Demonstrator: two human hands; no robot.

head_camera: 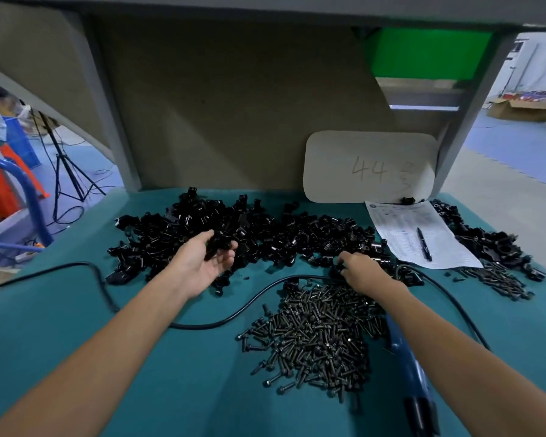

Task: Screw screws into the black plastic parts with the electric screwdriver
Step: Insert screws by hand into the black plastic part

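Our left hand [202, 263] lies palm up, fingers curled round one glossy black plastic part [216, 247] at the front of the wide heap of black plastic parts [281, 234]. We should turn its screw hole upward, then pick one from the pile of dark metal screws [316, 335]. Our right hand [364, 272] dips into the heap; whether it pinches anything we cannot tell. It needs freeing for the blue-handled electric screwdriver [404, 357] lying under that forearm.

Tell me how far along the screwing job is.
Done: nothing shows clearly; no fitted screws are visible. In hand: the left hand holds a black part, and the right hand reaches into the parts pile. Left: a large screw pile, and the electric screwdriver lies unheld on the table.
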